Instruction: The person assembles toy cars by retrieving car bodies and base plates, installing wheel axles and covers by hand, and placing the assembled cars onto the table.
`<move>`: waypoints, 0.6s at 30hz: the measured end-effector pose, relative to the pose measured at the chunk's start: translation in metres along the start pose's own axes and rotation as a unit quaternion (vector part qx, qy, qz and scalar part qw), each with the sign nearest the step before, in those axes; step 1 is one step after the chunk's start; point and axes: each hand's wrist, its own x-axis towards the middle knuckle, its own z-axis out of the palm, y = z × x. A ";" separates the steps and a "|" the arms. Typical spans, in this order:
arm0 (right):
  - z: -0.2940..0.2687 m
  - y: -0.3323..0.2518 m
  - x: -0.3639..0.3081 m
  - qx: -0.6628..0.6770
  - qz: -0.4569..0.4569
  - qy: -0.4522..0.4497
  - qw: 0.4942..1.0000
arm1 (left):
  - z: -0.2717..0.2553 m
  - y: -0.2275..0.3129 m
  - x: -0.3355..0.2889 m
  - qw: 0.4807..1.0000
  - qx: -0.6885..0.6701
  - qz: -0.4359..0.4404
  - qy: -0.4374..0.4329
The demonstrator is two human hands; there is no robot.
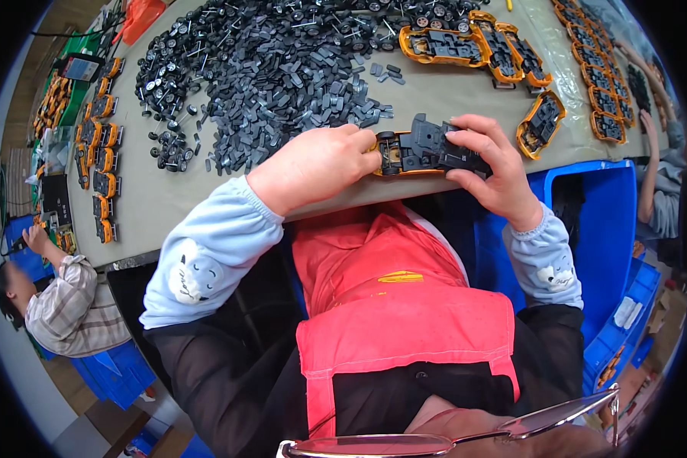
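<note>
An orange toy car (pixel 391 162) lies wheels-up at the table's near edge, with its axle and wheels showing at the left end. My left hand (pixel 317 166) is closed on that left end, with fingers and thumb pressed together. Over the car's right part sits a black chassis plate (pixel 433 141), tilted against the body. My right hand (pixel 496 169) grips the plate's right end between thumb and fingers. Whether it also touches the car body underneath is hidden. Beyond my hands spreads a heap of small dark grey pieces (pixel 282 91), with wheel axles (pixel 174 88) along its left and far sides.
Several upturned orange cars (pixel 444 46) lie at the far right, and one (pixel 540 124) is nearer. More cars stand in rows at the table's left (pixel 105 156) and right (pixel 599 76). A blue bin (pixel 603 229) is beside my right arm. Co-workers sit at both sides.
</note>
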 end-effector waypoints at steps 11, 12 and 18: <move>0.000 0.011 0.006 0.009 -0.003 -0.023 1.000 | -0.005 -0.022 0.015 0.989 -0.015 0.145 -0.035; 0.000 0.012 0.006 0.022 -0.003 -0.022 1.000 | -0.007 -0.018 0.017 0.990 -0.007 0.129 -0.054; -0.001 0.015 0.007 0.018 -0.014 -0.019 1.000 | -0.010 -0.017 0.031 0.971 0.066 0.187 -0.130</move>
